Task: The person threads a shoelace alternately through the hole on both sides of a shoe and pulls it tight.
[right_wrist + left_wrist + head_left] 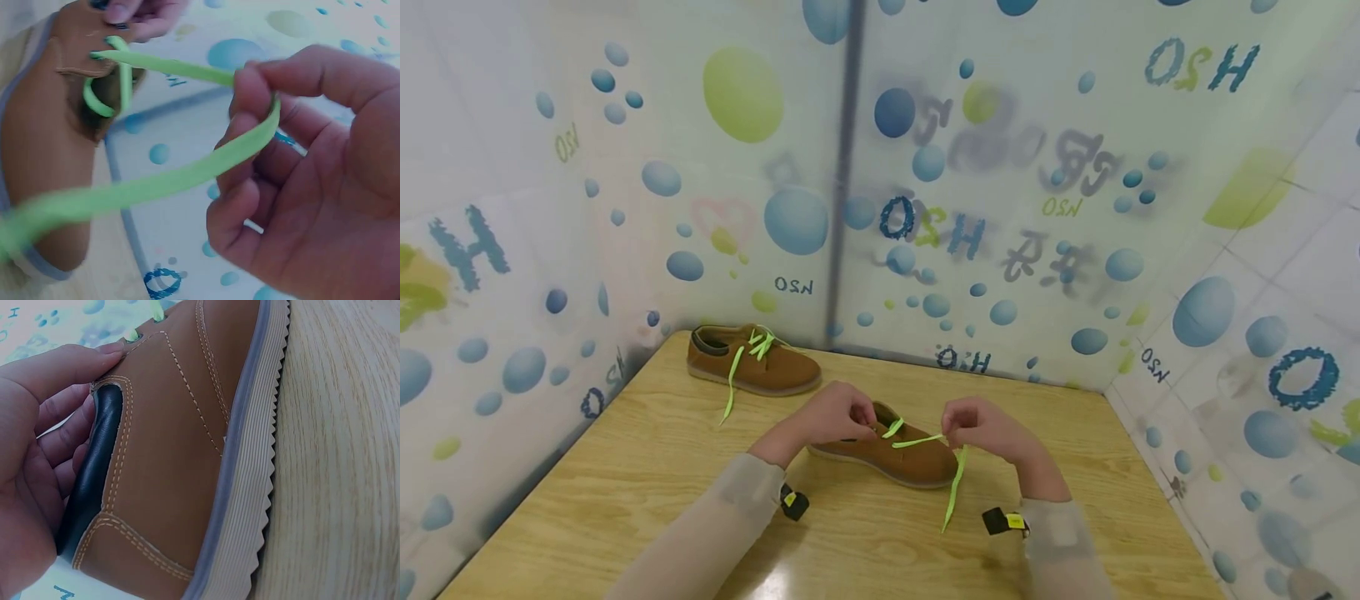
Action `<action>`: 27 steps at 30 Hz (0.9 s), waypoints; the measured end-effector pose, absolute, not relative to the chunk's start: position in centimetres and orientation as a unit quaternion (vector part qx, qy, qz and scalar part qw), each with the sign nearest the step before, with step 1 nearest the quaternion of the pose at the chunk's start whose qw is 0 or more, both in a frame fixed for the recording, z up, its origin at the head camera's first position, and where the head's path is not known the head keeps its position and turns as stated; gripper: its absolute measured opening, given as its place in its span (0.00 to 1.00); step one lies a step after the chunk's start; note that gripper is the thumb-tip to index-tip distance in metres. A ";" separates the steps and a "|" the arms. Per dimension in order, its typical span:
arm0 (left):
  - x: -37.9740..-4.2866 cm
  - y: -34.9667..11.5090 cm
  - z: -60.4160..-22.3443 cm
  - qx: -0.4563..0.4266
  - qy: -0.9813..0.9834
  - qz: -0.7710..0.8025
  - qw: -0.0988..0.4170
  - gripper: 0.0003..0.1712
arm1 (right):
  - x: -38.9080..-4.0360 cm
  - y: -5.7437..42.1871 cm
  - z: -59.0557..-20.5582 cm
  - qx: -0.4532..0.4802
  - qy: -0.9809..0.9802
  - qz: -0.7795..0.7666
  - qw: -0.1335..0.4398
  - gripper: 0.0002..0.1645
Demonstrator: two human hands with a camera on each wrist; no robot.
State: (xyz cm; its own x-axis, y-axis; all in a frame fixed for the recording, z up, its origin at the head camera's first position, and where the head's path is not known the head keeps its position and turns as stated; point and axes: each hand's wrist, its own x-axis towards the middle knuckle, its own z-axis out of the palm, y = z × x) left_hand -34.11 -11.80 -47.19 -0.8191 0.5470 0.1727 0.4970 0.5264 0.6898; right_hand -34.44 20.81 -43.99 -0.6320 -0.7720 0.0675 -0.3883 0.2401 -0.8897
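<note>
A brown leather shoe (917,463) with a pale ridged sole stands on the table, its toe to the right. My left hand (833,414) grips it at the dark padded collar (100,450); in the left wrist view the thumb lies on the outer side near the eyelets while the other fingers go inside the opening. Between thumb and fingers, my right hand (987,428) pinches a bright green shoelace (169,181). One stretch of that lace runs taut from the eyelets to the fingers, and its loose end hangs down past the toe.
Behind and to the left stands a matching brown shoe (775,372), its green lace trailing onto the wooden table (880,550). Curtain walls (820,317) printed with blue and green spots enclose the table at the back and both sides.
</note>
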 end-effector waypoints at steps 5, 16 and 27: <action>-34.2 -11.8 -47.2 0.304 0.872 0.382 0.029 0.06 | -34.5 22.6 -43.1 -0.408 0.700 -0.555 0.189 0.16; -34.4 -11.9 -47.6 0.302 0.874 0.379 0.028 0.06 | -35.1 24.3 -43.1 -0.467 0.457 -0.725 0.220 0.35; -34.4 -11.9 -47.4 0.306 0.874 0.376 0.028 0.06 | -35.2 24.4 -42.9 -0.411 0.341 -0.827 0.174 0.23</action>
State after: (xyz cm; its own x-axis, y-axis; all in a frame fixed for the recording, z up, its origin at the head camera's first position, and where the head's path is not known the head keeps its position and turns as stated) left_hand -34.37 -11.89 -47.40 -0.8107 0.5565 0.1821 0.5146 0.5288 0.6749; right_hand -35.24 24.39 -42.92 -0.6013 -0.5687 0.5612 0.0081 -0.7068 -0.7074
